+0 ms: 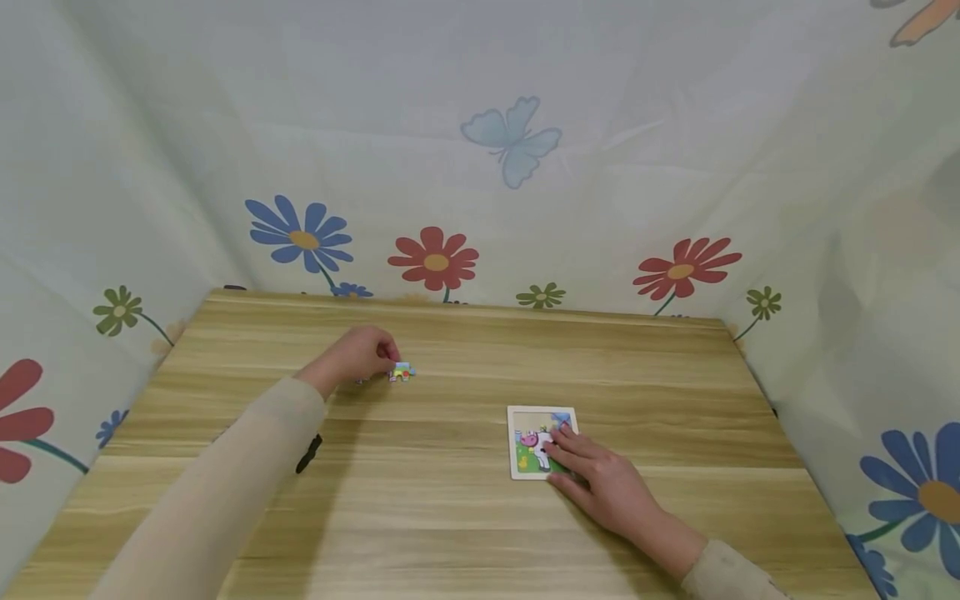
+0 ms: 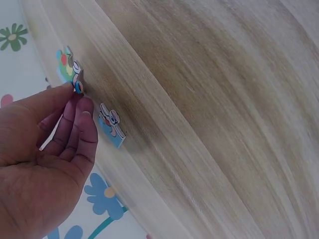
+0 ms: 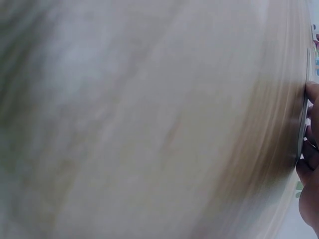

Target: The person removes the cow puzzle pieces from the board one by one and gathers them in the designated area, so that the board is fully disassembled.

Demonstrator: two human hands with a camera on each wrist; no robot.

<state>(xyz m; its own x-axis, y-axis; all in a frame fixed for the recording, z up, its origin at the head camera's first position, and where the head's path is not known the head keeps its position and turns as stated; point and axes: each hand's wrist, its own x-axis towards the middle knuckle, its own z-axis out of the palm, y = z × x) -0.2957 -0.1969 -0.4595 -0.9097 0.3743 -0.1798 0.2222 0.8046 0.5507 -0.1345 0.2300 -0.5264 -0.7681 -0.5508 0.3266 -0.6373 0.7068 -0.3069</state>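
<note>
My left hand (image 1: 360, 354) is over the far left part of the table. Its thumb and fingers pinch a colourful jigsaw puzzle piece (image 2: 67, 67) by one edge. A second puzzle piece (image 2: 110, 125), blue with white, lies on the wood beside the fingers; in the head view the hand mostly hides it. To the right lies a white-framed puzzle board (image 1: 523, 476) with a cow picture partly filled in, its upper part showing a bare beige patch. My right hand (image 1: 611, 487) rests on the board's right side, fingers stretched over the picture, covering part of it.
The wooden table (image 1: 420, 517) carries all of this. A small black strap-like item (image 1: 308, 454) shows beside the left forearm. Flower-printed cloth (image 1: 510, 250) hangs behind the table and along both sides.
</note>
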